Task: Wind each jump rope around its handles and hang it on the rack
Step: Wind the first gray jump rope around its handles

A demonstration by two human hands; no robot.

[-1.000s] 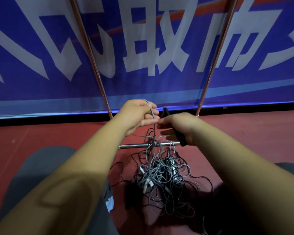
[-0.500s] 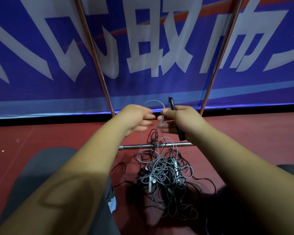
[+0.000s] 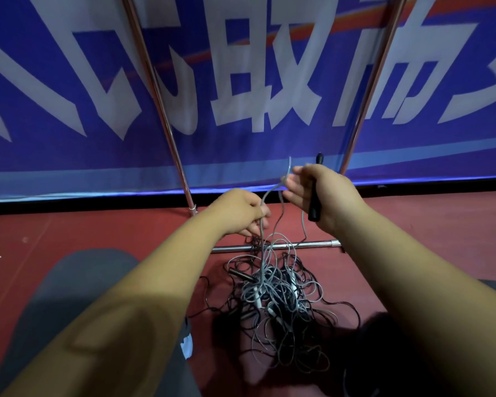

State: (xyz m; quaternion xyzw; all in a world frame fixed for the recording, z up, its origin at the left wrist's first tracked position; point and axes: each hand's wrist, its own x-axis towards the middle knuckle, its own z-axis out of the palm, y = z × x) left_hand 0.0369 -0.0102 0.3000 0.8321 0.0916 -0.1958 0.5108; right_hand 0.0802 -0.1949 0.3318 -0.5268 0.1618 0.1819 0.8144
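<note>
A tangled pile of grey and black jump ropes [image 3: 278, 299] lies on the red floor between my knees. My right hand [image 3: 318, 193] holds a black handle [image 3: 315, 204] upright, its tip sticking out above the fingers. A grey cord [image 3: 269, 193] runs from that hand's fingertips down to my left hand [image 3: 241, 213], which pinches it lower and to the left. From there the cord drops into the pile. The metal rack [image 3: 275, 246] stands just behind, with its base bar on the floor.
The rack's two slanted uprights [image 3: 161, 110] [image 3: 370, 98] rise in front of a blue banner [image 3: 241, 81] with large white characters. My grey-clad knees [image 3: 78, 296] frame the pile. Red floor spreads left and right.
My right hand rose and moved right with the black handle. My left hand dropped lower along the grey cord, stretching a length of it between the hands.
</note>
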